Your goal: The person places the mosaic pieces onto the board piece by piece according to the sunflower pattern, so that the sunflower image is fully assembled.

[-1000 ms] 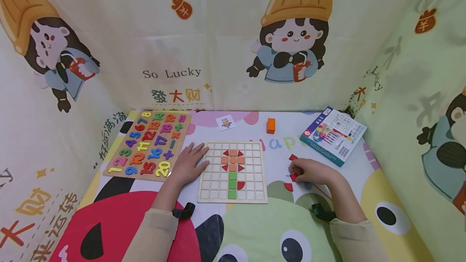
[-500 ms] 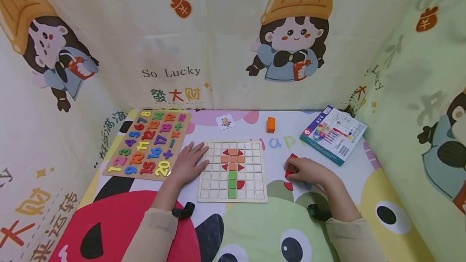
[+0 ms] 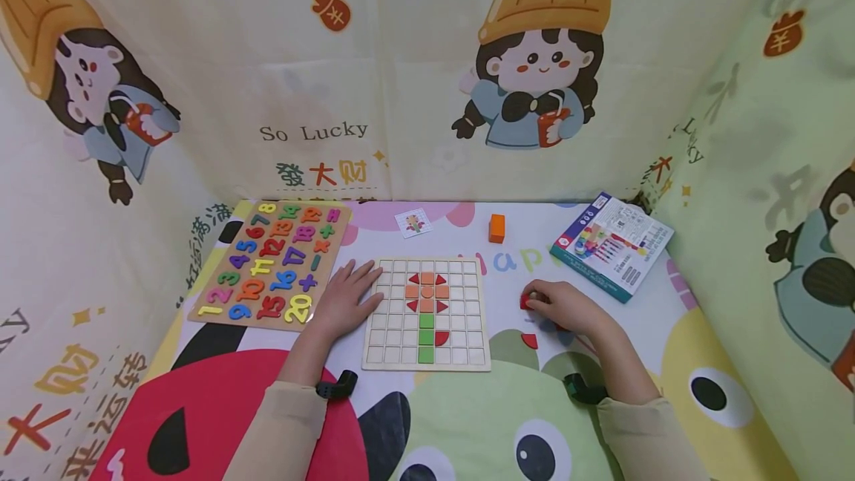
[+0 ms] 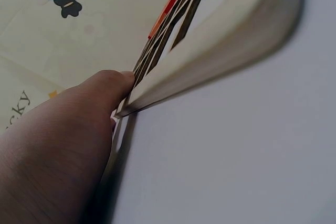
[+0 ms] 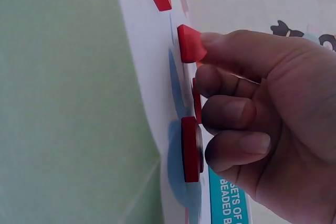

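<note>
pinching red piece (image 5: 190, 45) in right hand (image 3: 569, 306), three o'clock from board (image 3: 469, 321); spreading left hand (image 3: 342, 304) at nine. could drop piece if pinched shallowly.

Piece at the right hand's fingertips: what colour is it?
That piece is red, seen best in the right wrist view.

Facing you is a cream cloth wall (image 3: 414, 80), printed with a cartoon figure (image 3: 571, 110) in a mustard cap, a red pouch (image 3: 331, 10) and the words "So Lucky" (image 3: 314, 133). You have a pale left wall (image 3: 40, 258) with matching prints, and a right wall (image 3: 728, 251) tinged green. Below you, the bench (image 3: 461, 240) wears a cover (image 3: 481, 410) with big red, green and yellow cartoon shapes. Your light is soft and even.
</note>
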Demonstrator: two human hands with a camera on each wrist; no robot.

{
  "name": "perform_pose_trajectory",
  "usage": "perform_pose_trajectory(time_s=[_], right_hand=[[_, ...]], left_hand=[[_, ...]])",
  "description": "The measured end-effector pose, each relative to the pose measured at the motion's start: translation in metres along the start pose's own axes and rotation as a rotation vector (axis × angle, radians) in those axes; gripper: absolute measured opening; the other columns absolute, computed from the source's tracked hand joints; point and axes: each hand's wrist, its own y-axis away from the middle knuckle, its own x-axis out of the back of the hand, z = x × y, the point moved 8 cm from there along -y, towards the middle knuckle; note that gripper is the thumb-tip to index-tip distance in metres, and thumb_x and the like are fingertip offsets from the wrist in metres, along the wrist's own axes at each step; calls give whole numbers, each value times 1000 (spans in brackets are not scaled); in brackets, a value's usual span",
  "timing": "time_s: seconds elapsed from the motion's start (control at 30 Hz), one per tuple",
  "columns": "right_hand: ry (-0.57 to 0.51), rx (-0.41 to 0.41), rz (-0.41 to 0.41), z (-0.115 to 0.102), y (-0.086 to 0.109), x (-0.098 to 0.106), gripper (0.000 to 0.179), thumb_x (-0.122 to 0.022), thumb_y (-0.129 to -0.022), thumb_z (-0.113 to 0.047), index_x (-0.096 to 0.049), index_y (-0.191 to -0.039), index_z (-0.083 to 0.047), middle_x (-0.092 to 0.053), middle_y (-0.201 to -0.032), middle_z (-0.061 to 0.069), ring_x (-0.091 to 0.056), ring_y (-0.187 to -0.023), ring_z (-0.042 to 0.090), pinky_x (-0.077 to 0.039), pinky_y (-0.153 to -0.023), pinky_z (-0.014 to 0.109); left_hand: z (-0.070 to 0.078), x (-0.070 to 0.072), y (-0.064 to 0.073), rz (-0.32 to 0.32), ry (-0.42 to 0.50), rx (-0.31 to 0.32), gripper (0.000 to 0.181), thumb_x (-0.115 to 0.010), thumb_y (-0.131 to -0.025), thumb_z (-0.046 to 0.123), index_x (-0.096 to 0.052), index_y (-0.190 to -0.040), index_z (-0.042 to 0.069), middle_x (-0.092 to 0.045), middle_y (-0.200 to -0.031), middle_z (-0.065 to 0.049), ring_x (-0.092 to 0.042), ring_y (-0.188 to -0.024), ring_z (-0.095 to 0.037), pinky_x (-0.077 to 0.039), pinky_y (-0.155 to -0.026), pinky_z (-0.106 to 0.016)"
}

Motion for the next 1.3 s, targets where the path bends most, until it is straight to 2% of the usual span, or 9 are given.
perform_pose_trajectory(time_s=[0.37, 0.93, 1.1, 1.3], right_hand=[[6, -20, -32, -4, -2, -5, 26, -68, -94, -26, -60, -118, -24, -59, -85, 1, -54, -78, 18, -45, -67, 30], [13, -8, -13, -2, -5, -8, 22, -68, -94, -27, -61, -114, -23, -59, -86, -1, -54, -82, 17, -46, -72, 31], [16, 17, 0, -5, -4, -6, 25, -71, -92, -31, -60, -113, -23, -58, -83, -1, -54, -79, 16, -45, -71, 31], [24, 5, 2, -6, -3, -6, 22, -70, -92, -31, -61, -112, -24, -58, -83, 0, -54, -80, 17, -44, -70, 30]], left_hand=[[0, 0, 0, -2, 3, 11, 63, -50, -97, 56, -38, -153, 31, -31, -163, 3, -12, -155, -32, -11, -126, -54], [-1, -1, 0, -5, -3, 1, 62, -49, -98, 55, -37, -154, 30, -30, -163, 2, -12, -154, -33, -10, -126, -53], [0, -1, 0, -6, -2, -2, 62, -49, -98, 55, -37, -154, 30, -30, -163, 2, -12, -155, -33, -10, -126, -53], [2, 1, 0, -4, -1, -2, 62, -50, -98, 54, -38, -153, 29, -31, -163, 1, -13, -154, -34, -11, -126, -54]])
